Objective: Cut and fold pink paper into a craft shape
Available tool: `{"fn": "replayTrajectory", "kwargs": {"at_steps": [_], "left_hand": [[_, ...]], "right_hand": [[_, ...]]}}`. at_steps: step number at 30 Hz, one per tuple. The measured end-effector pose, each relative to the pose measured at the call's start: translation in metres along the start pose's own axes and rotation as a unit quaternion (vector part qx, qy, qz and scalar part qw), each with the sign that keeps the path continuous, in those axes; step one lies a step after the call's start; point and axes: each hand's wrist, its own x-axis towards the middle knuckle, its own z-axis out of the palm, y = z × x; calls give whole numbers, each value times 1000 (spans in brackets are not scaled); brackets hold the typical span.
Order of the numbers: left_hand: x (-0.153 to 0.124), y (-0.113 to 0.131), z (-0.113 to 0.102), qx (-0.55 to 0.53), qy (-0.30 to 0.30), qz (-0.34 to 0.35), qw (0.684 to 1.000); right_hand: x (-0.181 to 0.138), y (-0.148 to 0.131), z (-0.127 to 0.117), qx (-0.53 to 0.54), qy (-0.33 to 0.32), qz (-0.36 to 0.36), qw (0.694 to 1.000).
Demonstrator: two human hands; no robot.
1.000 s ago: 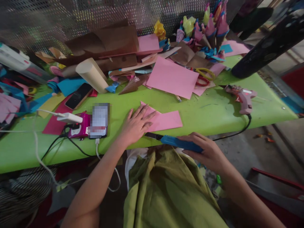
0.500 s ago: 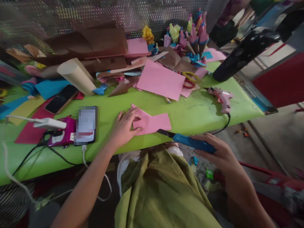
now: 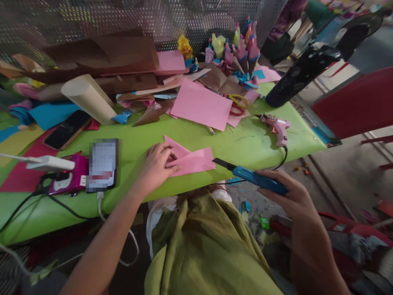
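Observation:
A folded piece of pink paper (image 3: 195,160) lies near the front edge of the green table. My left hand (image 3: 160,160) is on its left end, fingers curled and thumb resting on the paper, holding it down. The fold stands slightly raised at the right. My right hand (image 3: 284,188) grips a blue box cutter (image 3: 258,179) with its dark blade out. The blade tip points left, right by the paper's right end; whether it touches, I cannot tell.
A larger pink sheet (image 3: 201,104), scissors (image 3: 238,102) and a pink glue gun (image 3: 280,129) lie beyond. On the left are a phone with a blurred screen (image 3: 102,164), a magenta power strip (image 3: 69,174) and cables. A black bottle (image 3: 299,78) stands at the right.
The box cutter has moved right, off the paper's front edge to beside its right end. My left fingers have curled more, and the paper's fold has lifted. The whole view has shifted slightly.

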Motion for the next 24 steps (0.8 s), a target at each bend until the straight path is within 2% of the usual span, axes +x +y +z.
{"fn": "replayTrajectory", "kwargs": {"at_steps": [3,7,12,16,24], "left_hand": [[-1,1,0,-31,8,-4,999],[-4,-3,0,-126,16,0,992],[-6,-10,4,-204,22,8,979],[-5,-12,6,-210,33,14,977],[-6,-11,9,-186,42,36,981]], "right_hand": [[-2,4,3,10,12,16,1000],[-2,6,8,15,27,27,999],[0,3,18,11,1,4,1000],[3,-5,33,7,-33,-30,999],[12,-36,77,2,-105,-84,991]]}}
